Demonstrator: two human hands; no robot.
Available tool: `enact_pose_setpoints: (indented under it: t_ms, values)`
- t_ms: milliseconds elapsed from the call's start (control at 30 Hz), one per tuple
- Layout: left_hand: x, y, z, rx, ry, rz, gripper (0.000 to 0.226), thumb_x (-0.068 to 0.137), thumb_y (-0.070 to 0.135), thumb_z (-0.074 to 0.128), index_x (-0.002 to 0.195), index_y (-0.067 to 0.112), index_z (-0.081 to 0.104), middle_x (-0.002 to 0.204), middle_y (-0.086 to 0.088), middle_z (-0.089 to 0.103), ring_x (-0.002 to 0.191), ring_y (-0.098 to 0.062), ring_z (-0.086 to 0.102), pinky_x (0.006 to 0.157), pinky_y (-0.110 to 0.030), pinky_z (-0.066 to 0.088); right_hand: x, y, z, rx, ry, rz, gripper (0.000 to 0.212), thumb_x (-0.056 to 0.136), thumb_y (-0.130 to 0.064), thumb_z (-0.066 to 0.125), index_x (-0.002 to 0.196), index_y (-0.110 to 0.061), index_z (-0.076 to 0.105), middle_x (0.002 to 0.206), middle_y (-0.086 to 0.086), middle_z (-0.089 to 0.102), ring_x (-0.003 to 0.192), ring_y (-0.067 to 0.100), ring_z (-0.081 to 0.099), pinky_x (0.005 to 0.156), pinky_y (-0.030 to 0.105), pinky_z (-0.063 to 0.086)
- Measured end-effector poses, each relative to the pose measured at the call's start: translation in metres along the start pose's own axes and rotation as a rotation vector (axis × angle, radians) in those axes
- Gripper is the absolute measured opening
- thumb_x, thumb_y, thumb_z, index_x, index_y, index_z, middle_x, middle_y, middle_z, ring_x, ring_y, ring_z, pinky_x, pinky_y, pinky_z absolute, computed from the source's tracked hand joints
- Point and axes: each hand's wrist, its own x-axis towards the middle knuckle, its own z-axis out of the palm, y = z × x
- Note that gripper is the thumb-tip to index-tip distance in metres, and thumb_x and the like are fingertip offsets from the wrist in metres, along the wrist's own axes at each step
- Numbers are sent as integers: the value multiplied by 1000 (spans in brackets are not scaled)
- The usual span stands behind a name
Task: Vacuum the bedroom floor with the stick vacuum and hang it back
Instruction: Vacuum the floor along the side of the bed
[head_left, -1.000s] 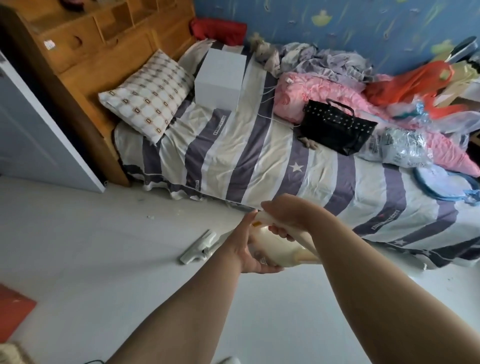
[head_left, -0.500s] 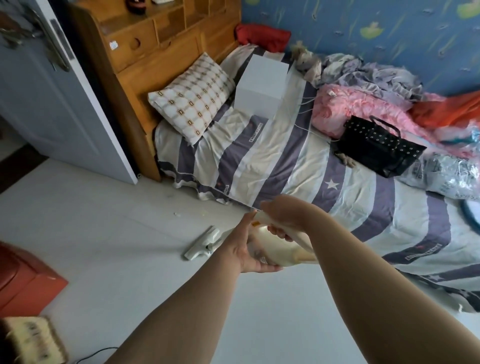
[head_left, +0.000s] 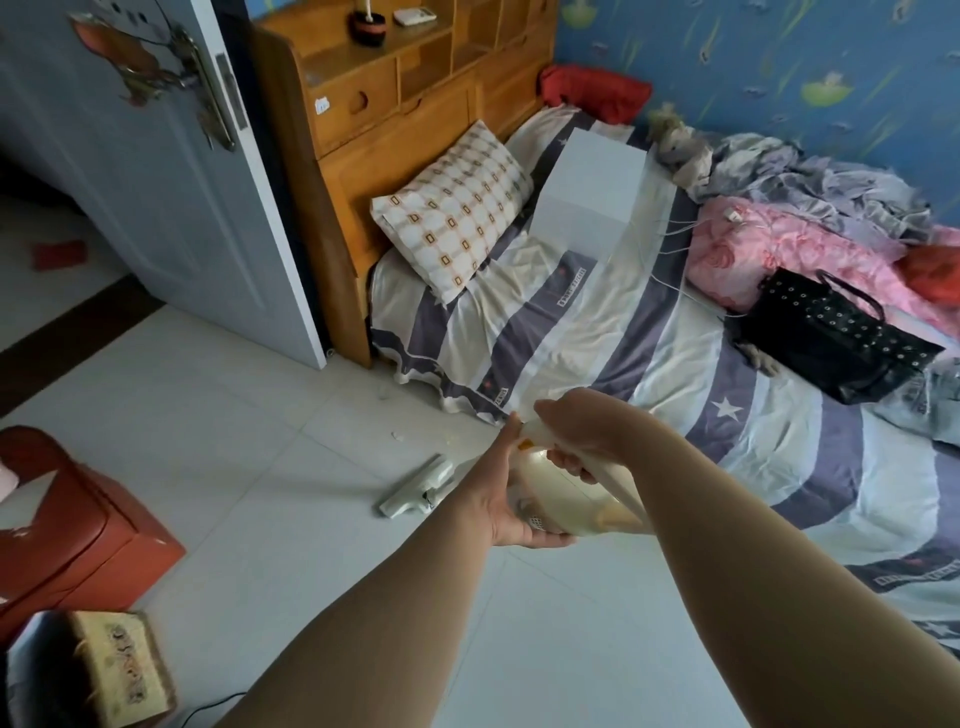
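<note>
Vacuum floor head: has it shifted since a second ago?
Yes. The floor head has swept left across the tiles, closer to the wooden headboard and the white scraps.

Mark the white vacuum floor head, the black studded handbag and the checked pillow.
white vacuum floor head (head_left: 415, 487): head view, middle of its top casing.
black studded handbag (head_left: 831, 340): head view, centre of its front panel.
checked pillow (head_left: 452, 210): head view, middle of its patterned face.
</note>
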Motion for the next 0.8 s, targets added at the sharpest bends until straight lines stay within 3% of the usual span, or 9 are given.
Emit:
enact_pose_setpoints:
  t_ms: [233,467,800]
  values:
    - [-10,30,-33,-9,23,2,67,77,71,65,115,15,59,116,-18,62,111,-45,54,93,-70,44,9,-41,21,12,-65,4,36,107,-18,31,77,-5,48,58,8,40,50,18,34,53,28,32]
    - [-24,61,-63,28,10,-37,64,72,58,77,114,13,59,115,-21,61,106,-44,58,94,-64,46,22,-72,37,157,-86,64,40,107,-24,29,75,-7,45,56,6,39,47,15,33,50,24,29]
    - [-49,100,-76,-23,-12,-9,63,81,65,65,107,8,56,110,-22,59,104,-43,56,100,-61,44,14,-128,39,92,-88,24,34,104,-23,39,73,-10,43,51,2,39,41,12,32,46,20,28]
